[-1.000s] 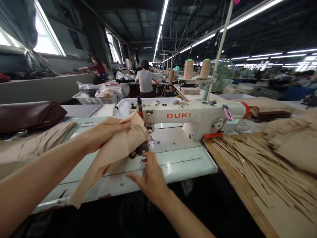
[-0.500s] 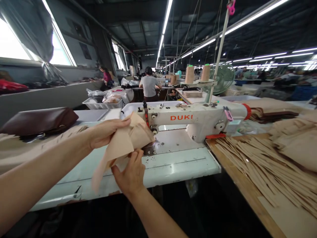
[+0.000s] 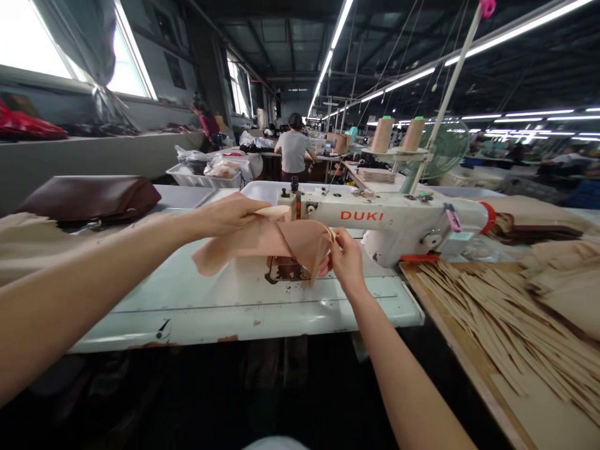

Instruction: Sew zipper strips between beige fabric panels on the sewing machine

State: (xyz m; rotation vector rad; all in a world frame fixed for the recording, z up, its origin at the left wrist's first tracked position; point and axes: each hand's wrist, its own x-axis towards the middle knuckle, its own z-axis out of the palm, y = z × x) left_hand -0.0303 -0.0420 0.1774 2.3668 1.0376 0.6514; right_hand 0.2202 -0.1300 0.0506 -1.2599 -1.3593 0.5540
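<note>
A tan piece of fabric [image 3: 262, 244], folded and partly smeared by motion, is stretched between my two hands in front of the sewing machine [image 3: 328, 212]. My left hand [image 3: 229, 215] pinches its upper left edge, fingers closed. At the other end my right hand [image 3: 345, 256] grips the right edge, where a narrow curved rim shows. The fabric hangs above the machine's bed and hides the needle area. Below it, part of a dark metal plate [image 3: 287, 270] is visible.
On the right, a wooden board [image 3: 450, 337] bears many tan strips [image 3: 497, 319]. A dark red leather bag [image 3: 94, 203] lies at the left beside tan material [image 3: 28, 250]. Thread cones [image 3: 383, 134] stand behind the machine. A person in grey [image 3: 294, 150] sits further back.
My right hand has moved right and up, spreading the fabric sideways. The fabric has come away from the needle area. My left hand has risen slightly, and the view has shifted.
</note>
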